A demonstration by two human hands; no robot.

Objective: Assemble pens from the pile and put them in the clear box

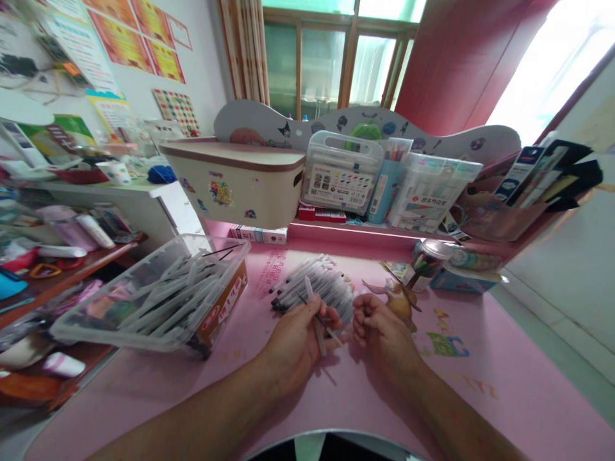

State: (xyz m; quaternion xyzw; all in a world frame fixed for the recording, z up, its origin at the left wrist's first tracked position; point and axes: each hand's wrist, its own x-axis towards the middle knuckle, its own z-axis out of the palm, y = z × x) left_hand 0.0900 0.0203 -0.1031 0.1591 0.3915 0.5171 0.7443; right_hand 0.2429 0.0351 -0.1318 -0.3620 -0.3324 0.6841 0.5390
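Observation:
My left hand [298, 338] is curled round a bundle of thin pens, and one white pen barrel [314, 317] stands out above the fingers. My right hand [379, 330] is closed in a pinch right beside it, thumb against fingers; what it holds is hidden. Just behind both hands a heap of black-tipped white pens [314, 285] lies on the pink desk [480, 384].
A clear plastic bin [158, 301] full of white pen barrels sits at the left. A cream storage box [235, 182] and marker cases [343, 173] stand at the back. A small jar [425, 262] and a toy figure [401, 298] lie to the right. A cluttered shelf runs along the left.

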